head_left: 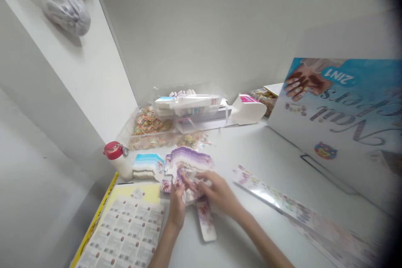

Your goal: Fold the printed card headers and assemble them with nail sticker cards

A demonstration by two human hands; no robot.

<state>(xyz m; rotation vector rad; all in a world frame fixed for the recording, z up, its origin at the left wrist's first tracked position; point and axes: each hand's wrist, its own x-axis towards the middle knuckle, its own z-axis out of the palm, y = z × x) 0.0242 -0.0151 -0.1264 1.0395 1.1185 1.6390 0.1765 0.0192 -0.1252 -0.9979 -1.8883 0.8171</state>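
Just in front of a fanned stack of purple cards (191,158), my left hand (177,201) is closed on a purple-and-white card piece, upright and blurred. My right hand (213,188) reaches in from the right, its fingers bent over the same pieces; what its fingertips hold, if anything, is too blurred to tell. A single purple-and-white card (206,222) lies below the hands on the white table. Beside the purple stack on the left is a stack of blue cards (148,163).
A bottle with a red lid (114,150) stands left, near a sheet of printed labels (125,232). Behind are a clear tray of colourful bits (150,121) and a heaped plastic container (191,104). Long printed strips (276,201) and a large printed box (339,125) occupy the right.
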